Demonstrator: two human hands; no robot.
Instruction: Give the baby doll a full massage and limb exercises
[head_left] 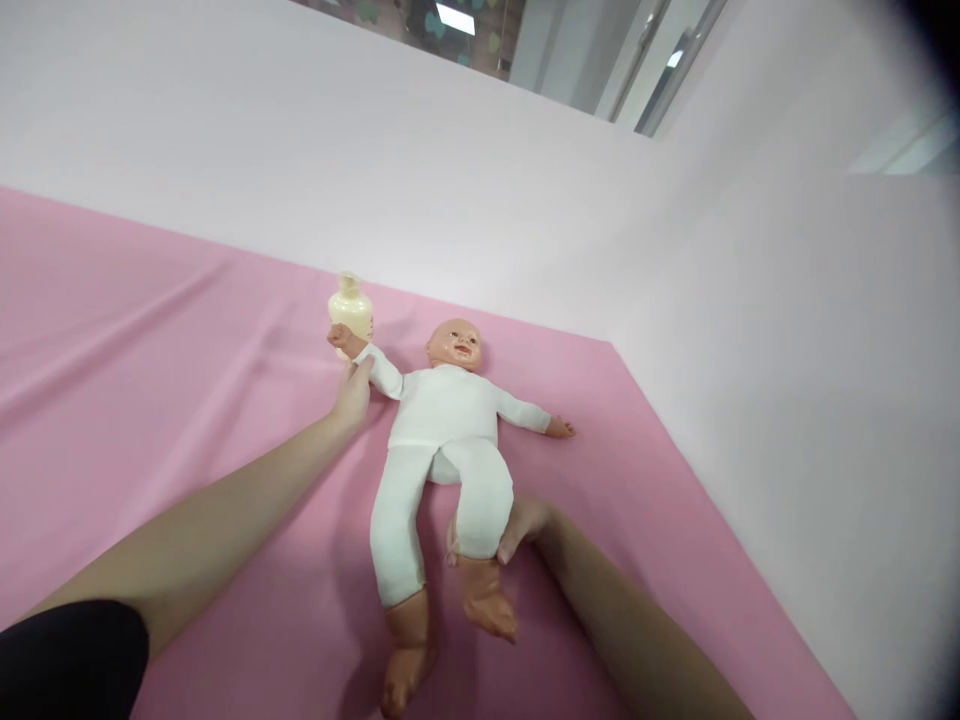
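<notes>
On pink sheet (150, 400), doll (442, 430): left hand (352, 395) fingers pinch its wrist, right hand (521, 525) fingers clasp its leg.

Doll (442, 440) body looks like soft white knit cloth, matt, a bit wrinkly at the legs, stuffed I think. Head, hands & feet are hard plastic or vinyl, tan-orange, smooth w/ a slight sheen on the forehead. Sheet (150, 380) underneath is pink fabric, matt, thin-looking, w/ long creases running across it. Bottle (350, 303) near the doll's hand is pale cream plastic, smooth, semi-glossy, catches a bit of light. Walls (750, 330) behind look like plain white panels, flat matt finish, no texture I can make out. Left hand (352, 395) & right hand (525, 525) are bare, and the black sleeve (71, 655) at the left upper arm looks like matt cloth.
</notes>
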